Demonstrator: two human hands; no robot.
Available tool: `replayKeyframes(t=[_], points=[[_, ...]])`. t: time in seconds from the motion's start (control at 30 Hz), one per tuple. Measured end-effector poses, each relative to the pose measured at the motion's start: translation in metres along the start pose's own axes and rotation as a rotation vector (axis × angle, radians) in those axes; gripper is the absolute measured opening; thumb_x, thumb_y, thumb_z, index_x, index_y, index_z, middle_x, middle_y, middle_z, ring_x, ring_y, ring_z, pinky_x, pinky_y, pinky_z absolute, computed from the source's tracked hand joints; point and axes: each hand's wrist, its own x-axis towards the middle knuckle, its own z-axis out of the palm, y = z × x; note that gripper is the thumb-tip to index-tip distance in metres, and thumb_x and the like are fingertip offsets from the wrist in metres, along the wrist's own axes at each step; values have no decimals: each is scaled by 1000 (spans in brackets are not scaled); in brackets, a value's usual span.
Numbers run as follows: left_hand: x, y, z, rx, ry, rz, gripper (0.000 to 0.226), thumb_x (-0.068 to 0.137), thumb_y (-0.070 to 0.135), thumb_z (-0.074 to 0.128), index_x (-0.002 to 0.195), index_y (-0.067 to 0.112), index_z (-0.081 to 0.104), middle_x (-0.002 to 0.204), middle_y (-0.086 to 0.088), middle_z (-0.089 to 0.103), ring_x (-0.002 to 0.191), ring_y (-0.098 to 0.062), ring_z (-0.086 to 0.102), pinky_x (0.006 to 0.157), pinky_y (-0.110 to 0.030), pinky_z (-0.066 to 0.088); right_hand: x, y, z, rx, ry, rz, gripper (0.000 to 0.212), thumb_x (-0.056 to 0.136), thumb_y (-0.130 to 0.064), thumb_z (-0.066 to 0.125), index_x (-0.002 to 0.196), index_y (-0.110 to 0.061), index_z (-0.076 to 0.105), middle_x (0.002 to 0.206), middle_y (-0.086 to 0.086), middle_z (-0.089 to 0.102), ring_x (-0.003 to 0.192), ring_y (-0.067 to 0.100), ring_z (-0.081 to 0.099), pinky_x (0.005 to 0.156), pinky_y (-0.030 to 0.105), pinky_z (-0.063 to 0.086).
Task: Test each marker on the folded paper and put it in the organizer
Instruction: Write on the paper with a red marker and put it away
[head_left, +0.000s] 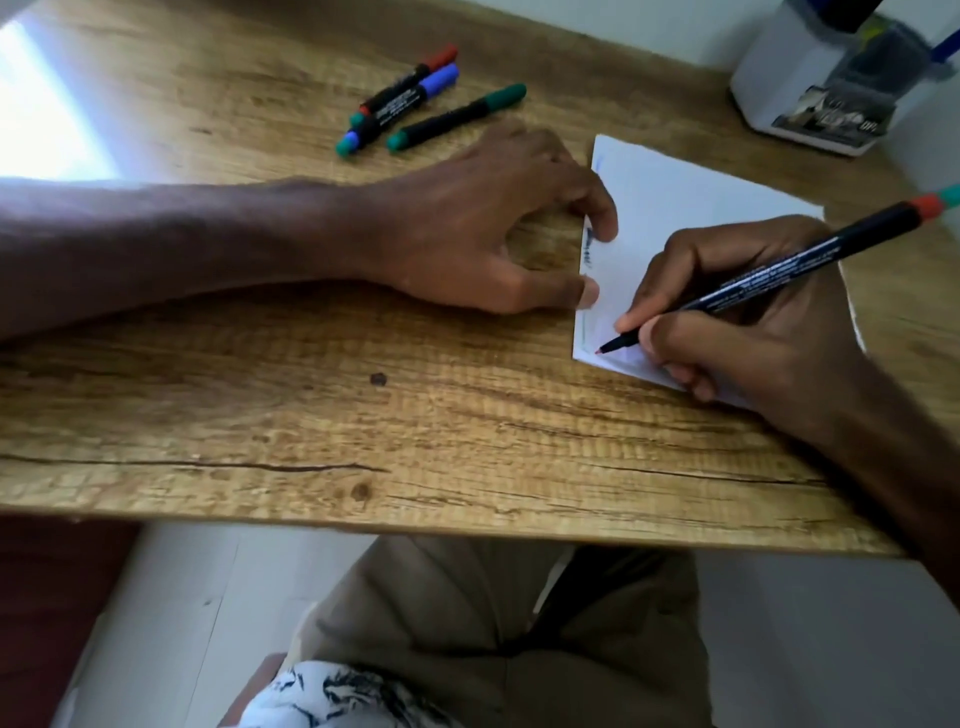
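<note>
Red-tipped marker (779, 262), gripped in the right hand (753, 332), touches the folded paper (675, 197); left hand (483, 218) presses its left edge. Three capped markers (410, 101) beyond-left look untested; organizer (763, 67) beyond-right.

The wooden table (363, 415) carries a folded white paper (691, 192) towards its right side. Left of the paper and farther back, a red-capped marker (402, 85), a blue-capped marker (397, 109) and a green-capped marker (457, 117) lie close together. Beyond the paper, to the right, stands a white organizer (779, 78), blurred and apparently holding pens.
</note>
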Motion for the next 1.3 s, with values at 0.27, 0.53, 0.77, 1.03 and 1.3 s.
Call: replayKeyframes(t=[0.27,0.53,0.77,1.03,1.3], points=[[0,-1,1,-12,13,5,58,83,71,54,132,39,55,134,9,52,131,-11,38,103,-27,28,-1,0,1,-74,1,-51,17,76,6,63,76,-6,74,55,-11,64,38,8,51,45,17,38],[-1,-1,1,-11,13,15,58,84,70,54,132,38,55,134,10,52,131,-10,37,102,-26,28,1,-1,1,-76,-27,-80,17,75,6,63,79,-5,75,60,-19,65,47,0,57,53,12,40],[-1,0,0,-22,11,13,58,83,69,54,133,38,55,135,7,51,132,-12,38,104,-28,27,1,0,2,-111,14,-73,17,78,7,63,79,-5,75,57,-18,64,46,3,57,51,12,40],[-1,-1,0,-55,29,43,58,85,67,55,133,35,56,133,11,52,123,1,34,95,-8,18,0,-1,3,-105,28,-52,18,77,7,62,77,-6,74,55,-19,63,45,1,56,50,10,38],[-2,-2,1,-61,25,55,57,86,67,55,133,36,55,134,10,52,127,-3,36,94,-8,19,0,-2,3,-111,69,-16,14,79,4,64,76,-6,74,51,-8,61,35,10,50,42,17,39]])
